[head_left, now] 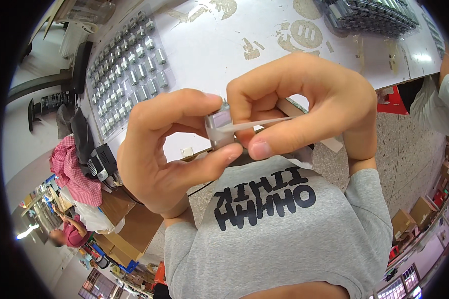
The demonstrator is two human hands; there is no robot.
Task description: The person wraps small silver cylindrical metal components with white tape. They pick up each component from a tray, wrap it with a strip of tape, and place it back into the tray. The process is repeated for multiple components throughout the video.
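Observation:
A small silver, motor-like metal part [218, 130] is pinched between the index finger and thumb of my left hand [152, 149]. From its side a thin, pale translucent strip [264, 122] runs to the right, slightly blurred. The thumb and index finger of my right hand [334, 94] are closed around this strip, their tips right beside the metal part. My other right fingers curl inward, so part of the strip's path is hidden. Both hands are held up in front of my grey shirt, over the near edge of the white table [199, 62].
On the left of the table, a clear tray [170, 82] holds rows of similar silver parts. Stacked filled trays [369, 20] stand at the far right. Tan residue patches [306, 34] mark the tabletop. One person [76, 233] is at far left, another [436, 102] at the right edge.

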